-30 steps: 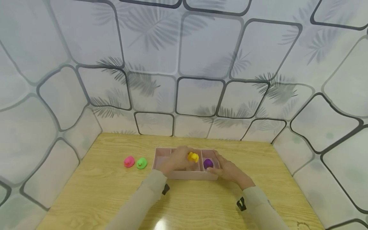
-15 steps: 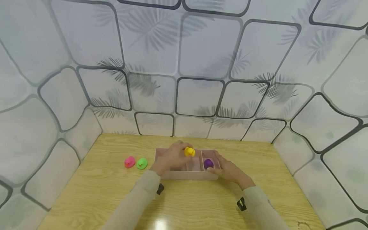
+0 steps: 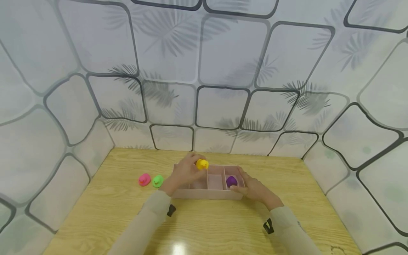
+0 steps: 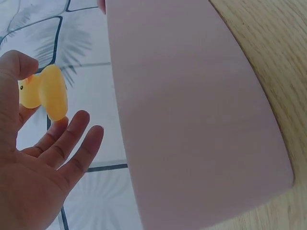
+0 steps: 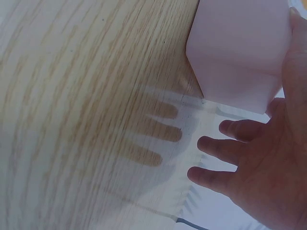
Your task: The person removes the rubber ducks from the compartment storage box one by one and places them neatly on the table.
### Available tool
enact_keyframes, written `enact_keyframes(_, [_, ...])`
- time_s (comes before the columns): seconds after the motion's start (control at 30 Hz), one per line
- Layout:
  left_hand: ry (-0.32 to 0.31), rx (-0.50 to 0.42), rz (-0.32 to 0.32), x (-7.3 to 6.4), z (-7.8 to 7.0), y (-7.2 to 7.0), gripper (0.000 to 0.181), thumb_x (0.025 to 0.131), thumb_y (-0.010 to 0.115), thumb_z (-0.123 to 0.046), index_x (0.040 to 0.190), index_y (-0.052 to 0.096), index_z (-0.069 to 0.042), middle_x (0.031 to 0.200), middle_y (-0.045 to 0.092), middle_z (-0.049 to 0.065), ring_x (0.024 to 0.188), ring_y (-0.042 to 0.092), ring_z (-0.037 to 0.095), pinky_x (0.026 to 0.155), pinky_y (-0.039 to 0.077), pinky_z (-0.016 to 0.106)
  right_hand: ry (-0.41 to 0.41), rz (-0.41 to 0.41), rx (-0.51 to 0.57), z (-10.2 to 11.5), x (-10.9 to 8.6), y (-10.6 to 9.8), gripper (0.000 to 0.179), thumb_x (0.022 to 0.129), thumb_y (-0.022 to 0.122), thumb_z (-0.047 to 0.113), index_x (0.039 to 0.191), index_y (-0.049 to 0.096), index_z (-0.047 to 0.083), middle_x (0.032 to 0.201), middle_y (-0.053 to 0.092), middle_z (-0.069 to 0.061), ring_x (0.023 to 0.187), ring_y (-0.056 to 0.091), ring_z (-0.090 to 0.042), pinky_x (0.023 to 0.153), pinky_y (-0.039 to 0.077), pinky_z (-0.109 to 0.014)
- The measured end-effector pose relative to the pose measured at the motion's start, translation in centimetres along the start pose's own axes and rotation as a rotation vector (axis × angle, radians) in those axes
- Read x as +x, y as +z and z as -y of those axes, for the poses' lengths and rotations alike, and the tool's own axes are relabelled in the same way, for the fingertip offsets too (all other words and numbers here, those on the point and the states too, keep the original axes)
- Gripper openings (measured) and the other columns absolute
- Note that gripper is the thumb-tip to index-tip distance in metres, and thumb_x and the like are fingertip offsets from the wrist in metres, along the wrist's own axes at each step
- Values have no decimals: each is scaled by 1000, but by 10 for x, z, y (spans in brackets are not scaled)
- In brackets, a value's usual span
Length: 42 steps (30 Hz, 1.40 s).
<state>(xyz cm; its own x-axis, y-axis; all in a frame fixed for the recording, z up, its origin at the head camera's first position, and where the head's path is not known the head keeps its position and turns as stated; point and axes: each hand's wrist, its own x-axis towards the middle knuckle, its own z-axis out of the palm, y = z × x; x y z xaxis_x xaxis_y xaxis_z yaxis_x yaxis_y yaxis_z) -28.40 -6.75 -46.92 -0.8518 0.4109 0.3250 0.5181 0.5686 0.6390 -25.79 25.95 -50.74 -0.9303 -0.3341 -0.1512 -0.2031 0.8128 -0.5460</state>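
Note:
My left hand [image 3: 185, 172] pinches a yellow rubber duck [image 3: 202, 164] between thumb and index finger, above the left part of a pale pink divided box [image 3: 207, 194]. In the left wrist view the duck [image 4: 53, 93] is clear of the box wall [image 4: 192, 115], and the other fingers are spread. My right hand [image 3: 256, 190] spans the box's right end, thumb at the front rim and index finger toward the back corner. Its other fingers stretch out in the right wrist view, beside the box [image 5: 240, 52]. A round purple toy [image 3: 231, 181] lies in the rightmost compartment.
Left of the box, a pink rubber duck [image 3: 144, 179] and a green rubber duck [image 3: 157, 181] sit side by side on the wooden table [image 3: 204, 226]. Patterned cloth walls [image 3: 223, 53] close in the back and sides.
My left hand has lifted the yellow duck up and to the left, away from the box's middle compartments. The right hand stays at the box's right end.

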Motion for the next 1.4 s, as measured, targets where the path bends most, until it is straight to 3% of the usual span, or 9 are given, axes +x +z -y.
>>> enact_keyframes(0.17, [20,12,-35,-6,3,-9,35,92,80,-28,123,71,-13,129,64,12,99,64,22,87,56,38,-4,-1,14,0,0,0,107,97,60,69,171,6,14,174,19,-22,150,39,-53,124,30,-67])
enact_keyframes(0.57, [-1,28,-102,-21,25,-26,33,90,79,-23,120,71,-12,105,67,6,91,63,20,81,58,33,3,11,25,1,-1,-2,107,97,60,68,171,5,13,174,18,-22,150,37,-54,124,29,-66])
enact_keyframes(0.83, [-8,56,-156,-33,32,-42,34,92,74,-22,123,71,-8,108,68,10,89,63,24,77,54,34,-4,8,24,-1,0,0,106,98,60,68,171,5,13,174,18,-22,151,37,-53,124,29,-66])
enact_keyframes(1.13, [7,92,-216,-47,52,-57,35,91,76,-18,122,71,-4,108,70,14,90,64,31,73,53,34,-2,2,8,2,-1,-2,105,98,58,68,171,5,13,174,20,-23,150,38,-53,124,29,-66])
enact_keyframes(1.4, [-46,112,-216,-58,66,-68,35,91,75,-19,123,71,-5,110,69,13,90,64,30,69,53,30,9,10,8,1,-1,-1,106,98,58,69,171,5,14,174,19,-23,152,35,-53,124,28,-67])
